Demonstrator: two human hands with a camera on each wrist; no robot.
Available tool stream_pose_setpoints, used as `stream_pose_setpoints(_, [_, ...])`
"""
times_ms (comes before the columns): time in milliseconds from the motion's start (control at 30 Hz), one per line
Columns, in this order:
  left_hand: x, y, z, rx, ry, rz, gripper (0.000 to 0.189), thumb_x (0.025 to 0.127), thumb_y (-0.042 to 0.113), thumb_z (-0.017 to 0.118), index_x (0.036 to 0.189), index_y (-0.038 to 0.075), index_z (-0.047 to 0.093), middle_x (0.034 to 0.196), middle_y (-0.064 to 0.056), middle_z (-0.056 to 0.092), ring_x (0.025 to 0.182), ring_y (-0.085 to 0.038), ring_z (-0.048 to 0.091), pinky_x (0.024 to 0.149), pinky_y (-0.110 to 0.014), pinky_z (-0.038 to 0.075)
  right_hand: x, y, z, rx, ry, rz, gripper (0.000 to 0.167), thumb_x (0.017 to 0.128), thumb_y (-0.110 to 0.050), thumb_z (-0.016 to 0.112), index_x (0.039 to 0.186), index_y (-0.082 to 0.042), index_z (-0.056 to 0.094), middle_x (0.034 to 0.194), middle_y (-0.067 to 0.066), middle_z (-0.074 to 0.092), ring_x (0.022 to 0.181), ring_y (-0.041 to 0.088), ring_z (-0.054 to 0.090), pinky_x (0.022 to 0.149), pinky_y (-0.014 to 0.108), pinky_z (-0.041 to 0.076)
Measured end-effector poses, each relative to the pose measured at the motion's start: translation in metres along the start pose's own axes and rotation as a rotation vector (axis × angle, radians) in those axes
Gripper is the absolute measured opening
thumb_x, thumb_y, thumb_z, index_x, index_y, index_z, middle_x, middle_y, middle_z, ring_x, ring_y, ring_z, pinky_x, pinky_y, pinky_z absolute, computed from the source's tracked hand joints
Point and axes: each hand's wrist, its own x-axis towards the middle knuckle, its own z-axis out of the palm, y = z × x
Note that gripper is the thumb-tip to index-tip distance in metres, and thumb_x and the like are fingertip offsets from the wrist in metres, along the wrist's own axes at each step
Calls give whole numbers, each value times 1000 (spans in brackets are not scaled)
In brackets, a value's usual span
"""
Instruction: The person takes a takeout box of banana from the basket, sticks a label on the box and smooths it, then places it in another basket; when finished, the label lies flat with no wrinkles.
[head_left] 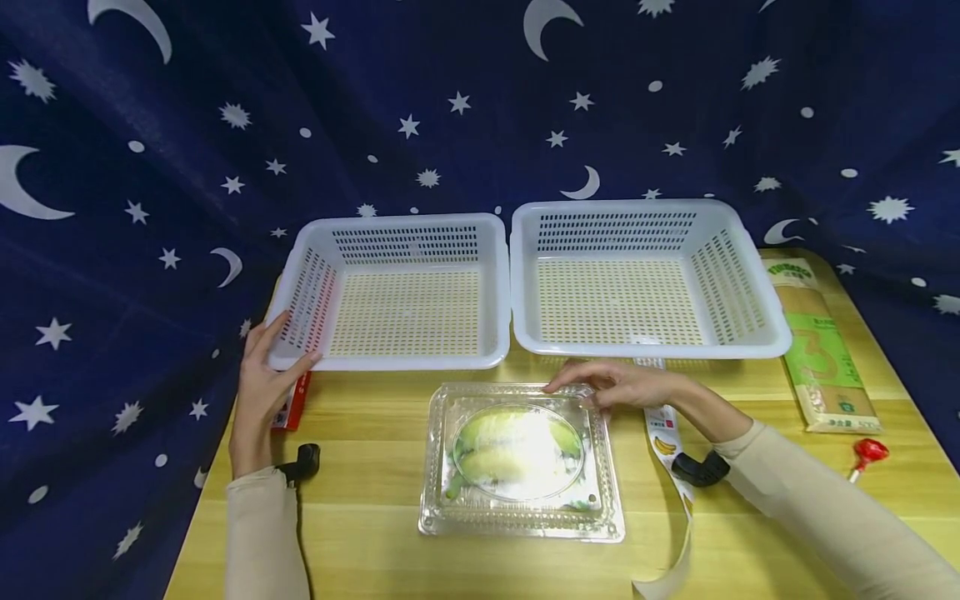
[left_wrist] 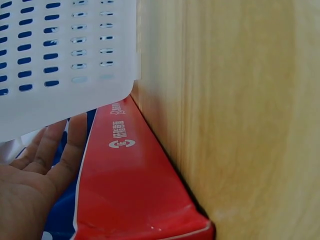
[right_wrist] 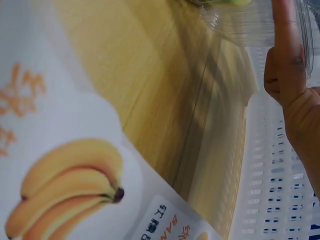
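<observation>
Head | clear container (head_left: 517, 454) | near-left of right grip (head_left: 628, 385) | far-right corner touching

Head camera: one, head-worn above the tabletop (head_left: 360, 500), facing forward and down, far enough back to show both white baskets (head_left: 408, 363) and the clear container (head_left: 521, 462) whole. Left wrist camera (head_left: 307, 461): one, low, close beside the red box (left_wrist: 135, 175), view rolled sideways. Right wrist camera (head_left: 702, 469): one, tilted, banana-printed strip (right_wrist: 75, 150) near the lens. Shared with head: red box, left; strip and container, right.
</observation>
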Motion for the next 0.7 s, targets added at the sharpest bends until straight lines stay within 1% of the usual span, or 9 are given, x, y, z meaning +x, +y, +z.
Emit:
stream_pose_setpoints(33, [0, 0, 0, -1, -1, -6, 84, 74, 4, 81, 148, 22, 45, 146, -8, 38, 122, -16, 38, 107, -24, 30, 0, 0, 0, -5, -2, 2, 51, 90, 2, 52, 140, -6, 50, 139, 13, 42, 94, 13, 54, 55, 45, 57])
stream_pose_setpoints(67, [0, 0, 0, 1, -2, -13, 84, 74, 4, 81, 148, 22, 45, 146, -7, 38, 122, -17, 38, 107, -24, 30, 0, 0, 0, -18, -6, -7, 50, 91, 1, 52, 140, -6, 50, 138, 14, 42, 95, 13, 54, 59, 43, 58])
stream_pose_setpoints(100, [0, 1, 0, -3, -2, -18, 84, 74, 4, 81, 148, 22, 45, 147, -7, 38, 123, -18, 38, 108, -25, 31, 0, 0, 0, -31, -4, 0, 50, 91, -1, 52, 141, -8, 51, 138, 13, 43, 95, 12, 54, 66, 42, 58])
stream_pose_setpoints(167, [0, 1, 1, -4, -3, -25, 84, 74, 4, 80, 148, 22, 44, 147, -7, 37, 123, -19, 38, 108, -25, 31, -1, -1, 0, -72, -2, -15, 49, 92, -2, 52, 141, -8, 51, 137, 13, 45, 106, 14, 54, 80, 42, 55])
stream_pose_setpoints(267, [-1, 1, 2, 4, 1, -22, 84, 74, 3, 80, 149, 21, 44, 147, -8, 38, 123, -19, 39, 106, -22, 32, -2, 0, -1, -139, 9, -30, 48, 93, -4, 51, 141, -10, 52, 136, 10, 48, 122, 17, 48, 96, 41, 44])
stream_pose_setpoints(433, [-1, -1, 5, 3, 15, -1, 84, 73, -1, 80, 148, 17, 45, 146, -10, 39, 119, -14, 40, 101, -17, 32, -6, -1, -1, -148, 18, -21, 46, 96, -3, 52, 141, -10, 51, 138, 7, 50, 126, 15, 45, 104, 41, 38])
stream_pose_setpoints(533, [-1, -2, 5, 3, 22, 8, 84, 73, -1, 80, 147, 17, 46, 146, -10, 39, 119, -11, 39, 100, -16, 32, -9, -2, 0, -141, 33, -13, 46, 96, -3, 53, 141, -10, 51, 142, 6, 49, 133, 13, 43, 111, 37, 34])
stream_pose_setpoints(633, [-1, -1, 4, 13, 24, 8, 83, 74, 1, 80, 147, 18, 46, 147, -9, 39, 120, -12, 38, 102, -18, 33, -12, -2, 0, -159, 51, -27, 46, 96, -2, 54, 141, -8, 50, 143, 8, 47, 133, 15, 44, 113, 34, 34])
stream_pose_setpoints(700, [-3, 0, 2, 24, 23, -5, 82, 75, 4, 80, 148, 21, 46, 147, -8, 39, 121, -14, 39, 106, -21, 33, -14, -3, 1, -161, 67, -28, 48, 95, -2, 56, 142, -7, 50, 143, 9, 46, 132, 15, 45, 113, 32, 35])
